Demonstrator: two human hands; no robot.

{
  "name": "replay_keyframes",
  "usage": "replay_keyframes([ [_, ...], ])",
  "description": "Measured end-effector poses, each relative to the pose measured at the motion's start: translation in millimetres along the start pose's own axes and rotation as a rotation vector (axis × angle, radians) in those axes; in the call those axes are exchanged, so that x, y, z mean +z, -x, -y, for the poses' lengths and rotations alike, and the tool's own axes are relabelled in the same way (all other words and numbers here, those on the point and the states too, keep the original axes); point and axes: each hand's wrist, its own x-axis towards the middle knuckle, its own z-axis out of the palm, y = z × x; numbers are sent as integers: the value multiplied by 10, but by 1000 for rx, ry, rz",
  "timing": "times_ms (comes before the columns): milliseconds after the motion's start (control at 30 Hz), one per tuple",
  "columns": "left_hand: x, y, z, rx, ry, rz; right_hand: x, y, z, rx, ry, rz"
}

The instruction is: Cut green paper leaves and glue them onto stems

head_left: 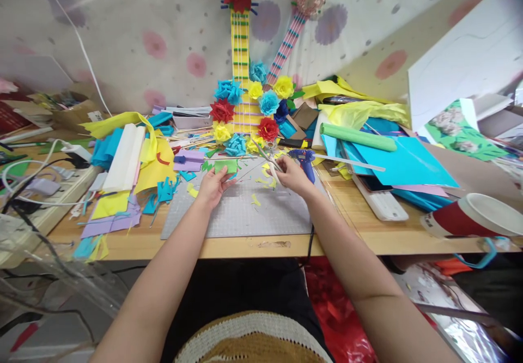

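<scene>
My left hand (213, 186) pinches a small piece of green paper (226, 165) over the grey cutting mat (241, 224). To its right, my right hand (291, 175) is closed around the handles of a pair of scissors (274, 168), whose blades point up and to the left, apart from the paper. Small yellow and green scraps lie on the mat. A blue glue gun (303, 162) rests just behind my right hand. Beyond the mat a yellow paper guitar (241, 47), covered in red, blue and yellow paper flowers, leans against the wall sheet.
At the left are a power strip (61, 202) with cables and coloured paper scraps (112, 216). Blue sheets (412, 164), a green paper roll (357, 137) and a white device (382, 205) lie right. A red and white cup (476, 216) stands near the front right edge.
</scene>
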Motion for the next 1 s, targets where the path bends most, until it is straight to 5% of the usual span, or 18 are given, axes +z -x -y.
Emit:
replay_keyframes([
  [100, -29, -26, -16, -16, 115, -44, 175, 20, 91, -31, -97, 25],
  [333, -47, -73, -8, -21, 252, -177, 390, 70, 278, -172, 184, 161],
  [533, -16, -39, -12, 0, 264, -111, 495, 130, 299, -255, 327, 213],
  [1000, 17, -3, 50, -72, 216, 36, 445, 157, 301, -177, 375, 261],
])
